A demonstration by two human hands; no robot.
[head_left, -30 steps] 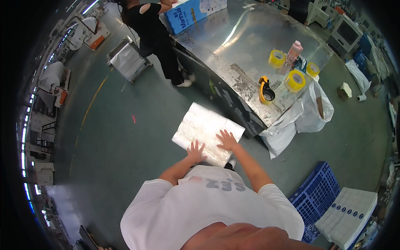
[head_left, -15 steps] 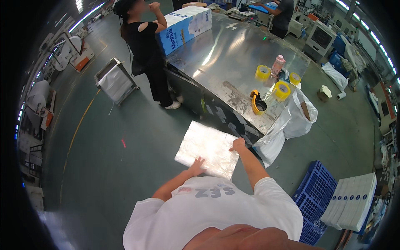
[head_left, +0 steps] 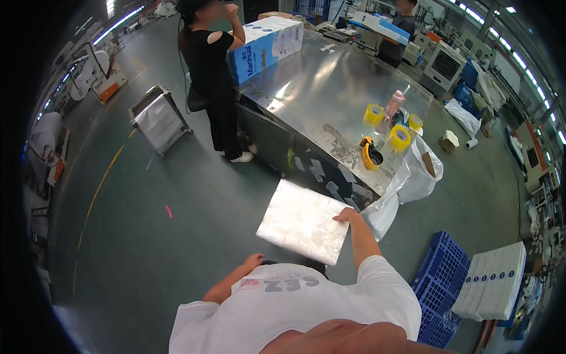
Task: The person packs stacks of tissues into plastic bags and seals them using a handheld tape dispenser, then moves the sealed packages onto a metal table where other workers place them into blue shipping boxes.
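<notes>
A flat rectangular pack in shiny clear wrap (head_left: 303, 221), white inside, is held in front of my body, below the near corner of the metal table. My right hand (head_left: 345, 216) grips its right edge, thumb on top; the fingers underneath are hidden. My left hand (head_left: 254, 260) is apart from the pack, close to my waist on the left. Its fingers look curled in, with nothing visible in them.
The metal-topped table (head_left: 306, 88) carries yellow tape rolls (head_left: 399, 138), a tape dispenser (head_left: 371, 154), a pink bottle (head_left: 394, 102) and a blue-white package (head_left: 268, 48). A person in black (head_left: 209, 76) stands left. White sacks (head_left: 413, 171), a blue pallet (head_left: 442, 283) and stacked white packs (head_left: 492, 280) are right.
My left hand has let go of the pack and drawn back toward my waist. The pack, still in my right hand, has shifted slightly right. The far person has lifted a blue-white board.
</notes>
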